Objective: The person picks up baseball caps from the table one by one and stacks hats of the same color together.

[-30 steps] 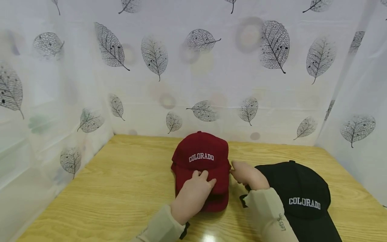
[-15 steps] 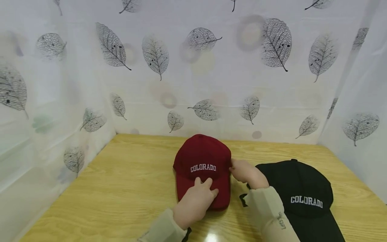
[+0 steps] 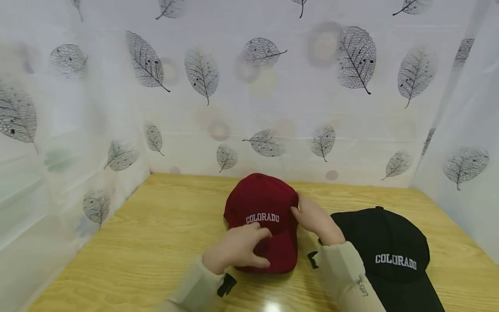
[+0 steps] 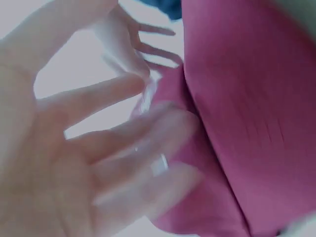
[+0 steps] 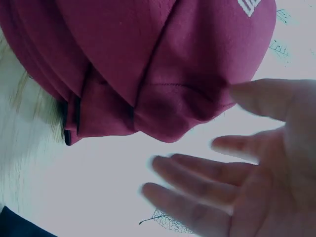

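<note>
A dark red baseball cap (image 3: 259,197) lettered COLORADO sits mid-table, brim toward me. In the right wrist view, layered brim edges (image 5: 71,116) show red caps nested together. My left hand (image 3: 238,248) hovers over the brim's left part, fingers spread and holding nothing; the left wrist view shows its palm (image 4: 59,168) facing the red fabric. At the crown's right side is my right hand (image 3: 313,218), thumb tip (image 5: 247,96) right at the fabric and the other fingers loosely extended. A black COLORADO cap (image 3: 383,232) lies to the right, partly behind the right forearm.
The wooden table (image 3: 156,242) runs back to a pale leaf-printed curtain (image 3: 234,99), which also hangs along both sides. Dark straps (image 3: 227,285) show at the wrists.
The upper red cap has come down and toward me, covering the lower brim. My left hand has lifted off the brim and shifted left; my right hand's fingers have loosened and spread along the crown.
</note>
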A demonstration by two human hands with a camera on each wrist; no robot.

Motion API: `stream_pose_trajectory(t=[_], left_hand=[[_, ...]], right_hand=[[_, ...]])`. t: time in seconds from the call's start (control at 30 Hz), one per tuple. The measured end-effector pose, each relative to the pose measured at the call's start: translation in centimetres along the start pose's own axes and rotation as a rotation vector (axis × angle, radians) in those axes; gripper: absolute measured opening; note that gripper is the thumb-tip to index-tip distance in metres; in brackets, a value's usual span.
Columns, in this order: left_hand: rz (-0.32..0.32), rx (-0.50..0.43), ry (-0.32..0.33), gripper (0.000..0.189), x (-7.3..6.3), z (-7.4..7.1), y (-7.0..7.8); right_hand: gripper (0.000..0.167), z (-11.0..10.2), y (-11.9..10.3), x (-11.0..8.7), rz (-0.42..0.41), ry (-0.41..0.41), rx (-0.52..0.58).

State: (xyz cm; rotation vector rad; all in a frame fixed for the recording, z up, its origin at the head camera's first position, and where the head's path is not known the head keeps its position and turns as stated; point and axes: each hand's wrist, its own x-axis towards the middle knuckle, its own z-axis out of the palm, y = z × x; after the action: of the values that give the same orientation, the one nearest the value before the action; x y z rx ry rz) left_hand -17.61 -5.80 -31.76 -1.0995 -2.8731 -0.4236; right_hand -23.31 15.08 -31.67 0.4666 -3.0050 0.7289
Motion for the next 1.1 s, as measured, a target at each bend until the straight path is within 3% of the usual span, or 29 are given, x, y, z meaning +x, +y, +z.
stream_pose_trajectory(t=[0.13,0.2,0.23,0.33,0.47,0.6,0.77,1.1], left_hand=[[-0.059,-0.075,0.293,0.047,0.7,-0.3,-3.0],[-0.097,-0.076,0.382,0.056,0.9,0.0,-4.3],[-0.109,-0.071,0.395,0.062,1.0,0.1,-4.8],[-0.118,-0.061,0.345,0.073,1.2,0.7,-5.7],[-0.127,-0.075,0.255,0.081,1.5,1.3,-6.0],[-0.169,-0.071,0.184,0.084,2.1,1.8,-5.8],[-0.213,-0.048,0.115,0.083,2.7,1.4,-5.4],[-0.265,-0.076,0.088,0.081,2.7,1.3,-4.7]], right_hand=[[0.058,0.4,-0.4,0.5,-0.104,0.147,0.014],[0.063,0.9,-0.7,0.7,-0.182,0.182,0.018],[0.065,1.1,-0.8,0.8,-0.217,0.18,0.01],[0.075,2.0,-1.1,1.0,-0.26,0.133,-0.035],[0.085,2.9,-1.5,1.1,-0.224,0.062,-0.079],[0.087,3.3,-1.5,1.1,-0.177,0.025,-0.07],[0.084,3.1,-1.5,1.4,-0.164,0.007,-0.077],[0.084,3.3,-1.4,1.3,-0.145,-0.019,-0.094]])
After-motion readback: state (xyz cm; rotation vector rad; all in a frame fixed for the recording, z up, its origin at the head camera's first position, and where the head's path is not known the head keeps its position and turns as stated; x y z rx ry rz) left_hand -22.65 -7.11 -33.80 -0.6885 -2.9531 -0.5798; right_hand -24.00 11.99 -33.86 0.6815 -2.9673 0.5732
